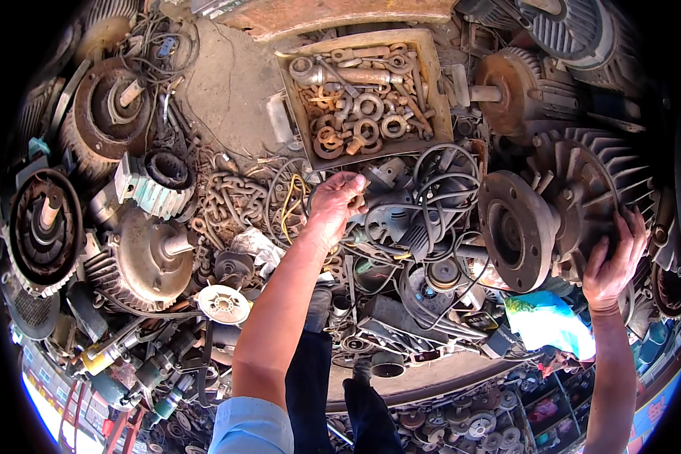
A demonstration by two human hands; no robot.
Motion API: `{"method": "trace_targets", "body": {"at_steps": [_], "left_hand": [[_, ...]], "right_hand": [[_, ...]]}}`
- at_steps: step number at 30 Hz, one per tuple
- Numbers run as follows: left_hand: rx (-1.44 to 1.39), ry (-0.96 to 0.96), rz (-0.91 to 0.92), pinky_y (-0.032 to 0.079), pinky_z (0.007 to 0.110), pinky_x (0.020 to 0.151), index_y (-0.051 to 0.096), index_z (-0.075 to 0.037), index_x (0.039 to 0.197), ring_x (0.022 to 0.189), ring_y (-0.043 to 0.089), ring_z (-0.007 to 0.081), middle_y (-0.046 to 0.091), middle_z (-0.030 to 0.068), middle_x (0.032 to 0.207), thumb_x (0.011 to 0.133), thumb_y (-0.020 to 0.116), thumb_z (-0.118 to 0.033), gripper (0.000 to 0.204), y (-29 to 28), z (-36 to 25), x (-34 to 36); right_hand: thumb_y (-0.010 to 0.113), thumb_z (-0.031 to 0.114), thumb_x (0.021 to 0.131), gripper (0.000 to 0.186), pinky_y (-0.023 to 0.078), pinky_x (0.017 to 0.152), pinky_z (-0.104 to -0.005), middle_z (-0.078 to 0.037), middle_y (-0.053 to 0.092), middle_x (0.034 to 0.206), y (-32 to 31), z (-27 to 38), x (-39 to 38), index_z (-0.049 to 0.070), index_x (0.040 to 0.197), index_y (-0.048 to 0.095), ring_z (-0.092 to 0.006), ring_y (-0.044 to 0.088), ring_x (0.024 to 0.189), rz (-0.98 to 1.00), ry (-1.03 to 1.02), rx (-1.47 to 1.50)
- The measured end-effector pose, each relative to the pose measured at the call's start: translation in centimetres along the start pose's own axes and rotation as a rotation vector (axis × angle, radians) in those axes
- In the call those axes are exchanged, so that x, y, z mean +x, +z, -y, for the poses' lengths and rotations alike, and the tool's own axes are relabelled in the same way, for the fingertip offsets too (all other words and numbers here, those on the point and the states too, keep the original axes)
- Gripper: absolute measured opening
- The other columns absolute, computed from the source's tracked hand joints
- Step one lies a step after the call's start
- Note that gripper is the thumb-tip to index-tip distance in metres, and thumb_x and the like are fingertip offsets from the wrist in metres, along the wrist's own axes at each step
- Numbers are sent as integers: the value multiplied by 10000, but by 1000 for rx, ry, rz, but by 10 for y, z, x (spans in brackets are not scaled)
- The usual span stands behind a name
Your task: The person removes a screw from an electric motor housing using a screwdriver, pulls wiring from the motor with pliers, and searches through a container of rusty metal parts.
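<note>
My left hand (337,203) is closed, thumb and fingers pinched round a small rusty metal piece (359,198) whose exact kind is partly hidden. It is held just in front of a metal tray (440,91) filled with rusty eye bolts, rings and rods. Beneath and beside that hand lie a grey-blue corded power tool (390,216) and its looped cables. At the right, my right hand (617,261) rests with fingers spread against the side of a large finned electric motor (583,200), which has a round rusty flange (513,231) facing left.
Old motors (155,257) crowd the left side, near a heap of rusty chain (231,198). Another motor (511,91) stands right of the tray. A blue and green plastic bag (548,321) lies below the flange. A pale round disc (224,304) sits left of my forearm.
</note>
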State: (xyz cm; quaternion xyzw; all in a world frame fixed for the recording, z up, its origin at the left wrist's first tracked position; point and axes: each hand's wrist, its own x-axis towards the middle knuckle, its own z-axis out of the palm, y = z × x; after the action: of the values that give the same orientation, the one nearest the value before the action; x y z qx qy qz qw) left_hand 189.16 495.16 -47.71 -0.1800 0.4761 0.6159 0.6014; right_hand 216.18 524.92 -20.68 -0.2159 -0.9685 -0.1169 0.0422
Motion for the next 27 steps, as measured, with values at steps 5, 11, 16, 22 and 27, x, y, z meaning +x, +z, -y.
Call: {"method": "trace_targets", "body": {"at_steps": [5,11,16,22,27], "left_hand": [[51,8,-200,556,371,732,652,-91,1000,756,592,104,655,-12,902,983,655,-185,96,6,-2,5],[283,128,-248,552,322,811,655,-55,1158,780,592,114,643,4,953,1006,576,-136,189,34,-26,26],[1454,739,-478,434,452,1028,600,-29,1300,1220,517,360,515,226,1374,848,639,-117,462,35,-61,73],[2121,738,-650,359,465,1110,504,-119,1437,1359,436,319,484,157,1427,903,568,-156,539,30,-156,124],[2267,577,-606,406,442,997,572,-104,1326,1216,511,279,536,118,1252,919,549,-146,409,34,-157,130]], "right_hand": [[504,87,908,413,361,1092,-533,-223,546,1319,1,1,1,-21,1304,552,-438,481,1290,-4,9,9],[512,93,905,414,358,1093,-533,-230,538,1323,1,2,-1,-22,1301,551,-443,470,1300,11,30,4],[509,87,898,426,354,1091,-552,-237,533,1328,0,-1,-4,-25,1308,540,-456,464,1302,20,23,5],[515,92,891,417,357,1082,-564,-241,534,1315,2,1,2,-29,1288,547,-470,467,1289,16,8,39],[523,93,879,409,362,1076,-567,-242,537,1299,-3,0,1,-29,1268,553,-472,466,1286,23,24,37]]}}
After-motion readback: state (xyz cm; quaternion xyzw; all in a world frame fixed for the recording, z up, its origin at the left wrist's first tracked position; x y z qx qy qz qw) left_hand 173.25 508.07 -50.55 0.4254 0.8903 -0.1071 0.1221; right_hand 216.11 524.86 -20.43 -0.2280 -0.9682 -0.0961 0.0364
